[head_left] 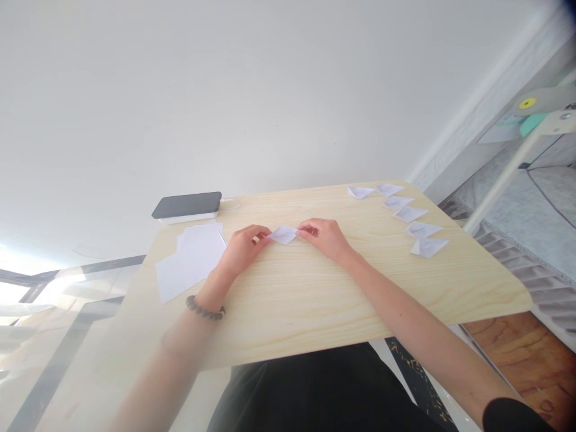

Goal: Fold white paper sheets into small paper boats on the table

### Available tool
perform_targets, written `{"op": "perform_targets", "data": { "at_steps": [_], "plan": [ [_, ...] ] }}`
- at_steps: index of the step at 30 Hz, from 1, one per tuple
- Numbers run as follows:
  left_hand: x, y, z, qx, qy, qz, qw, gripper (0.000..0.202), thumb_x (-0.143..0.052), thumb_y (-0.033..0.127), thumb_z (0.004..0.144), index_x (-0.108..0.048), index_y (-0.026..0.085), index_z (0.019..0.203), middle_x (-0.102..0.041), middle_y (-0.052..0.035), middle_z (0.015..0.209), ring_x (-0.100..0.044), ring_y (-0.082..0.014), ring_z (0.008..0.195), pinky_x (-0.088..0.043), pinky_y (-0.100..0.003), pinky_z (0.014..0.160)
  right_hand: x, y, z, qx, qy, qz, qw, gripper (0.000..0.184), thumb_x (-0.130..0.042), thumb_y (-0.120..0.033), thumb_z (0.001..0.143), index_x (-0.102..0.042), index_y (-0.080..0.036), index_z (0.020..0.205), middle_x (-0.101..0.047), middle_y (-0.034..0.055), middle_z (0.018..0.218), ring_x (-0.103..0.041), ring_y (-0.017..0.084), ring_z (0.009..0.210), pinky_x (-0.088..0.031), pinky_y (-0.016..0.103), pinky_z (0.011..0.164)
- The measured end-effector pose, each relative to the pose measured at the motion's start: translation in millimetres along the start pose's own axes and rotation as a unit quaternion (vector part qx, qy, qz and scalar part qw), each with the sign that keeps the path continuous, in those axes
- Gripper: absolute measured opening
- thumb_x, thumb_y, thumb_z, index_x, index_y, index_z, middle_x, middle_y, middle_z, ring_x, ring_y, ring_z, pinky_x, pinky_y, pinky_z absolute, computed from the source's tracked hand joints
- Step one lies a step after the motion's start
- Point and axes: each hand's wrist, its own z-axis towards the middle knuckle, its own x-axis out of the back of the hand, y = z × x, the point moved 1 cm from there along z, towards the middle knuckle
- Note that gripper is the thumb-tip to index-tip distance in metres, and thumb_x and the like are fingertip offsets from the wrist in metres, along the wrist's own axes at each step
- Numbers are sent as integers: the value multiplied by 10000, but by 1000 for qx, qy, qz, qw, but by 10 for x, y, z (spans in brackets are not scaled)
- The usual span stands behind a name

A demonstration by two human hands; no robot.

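Seen from above at a pale wooden table (315,336) set against a white wall (270,90): a small white folded paper (282,234), pinched at both ends and held low over the middle of the tabletop, toward the far edge. At the paper's left corner, the left hand (245,246), thumb and fingertips drawn narrow and closed on it; at the right corner, the right hand (326,237), knuckles up, gripping in the same tight pinch. Impossible to tell whether lifted clear of the wood or resting on it. Around the left wrist, a dark beaded bracelet (204,309). Just left of the left hand, flat white sheets (191,261) lying loosely overlapped, reaching the table's left edge. Beyond the sheets, at the far left corner, a dark phone (188,205) lying face up on a white charger (189,218), with a pale cable (230,203) curling off to the right. Well apart on the right side, six white folded pieces (409,213) laid out in a loose line from the far edge toward the near one. Off the table at far right, a slanting white stand (508,174) and a patch of reddish floor (508,348).
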Motion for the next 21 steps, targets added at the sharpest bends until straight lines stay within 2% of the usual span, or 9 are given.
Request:
{"op": "perform_targets", "data": {
  "at_steps": [7,13,21],
  "plan": [
    [36,23,-2,11,10,1,1000,243,-491,360,803,-665,215,891,-666,-20,881,-604,-127,709,-487,-231,663,0,6,10,0,2,46,999,183,-506,-293,808,-655,-200,857,-649,26,866,-562,117,710,-435,233,617],
    [31,38,-15,64,23,-22,997,199,-539,357,766,-645,201,827,-672,8,719,-594,-106,569,-475,-211,595,-50,-10,3,5,16,41,999,152,-524,-290,796,-634,-186,782,-617,16,802,-506,89,614,-414,229,599],
    [36,68,-8,17,12,-5,1000,173,-482,254,780,-646,204,759,-672,22,754,-604,-114,677,-472,-219,698,-115,-60,6,21,19,23,999,150,-496,-251,806,-614,-175,751,-602,14,778,-507,89,627,-411,229,633]
  ]
}}
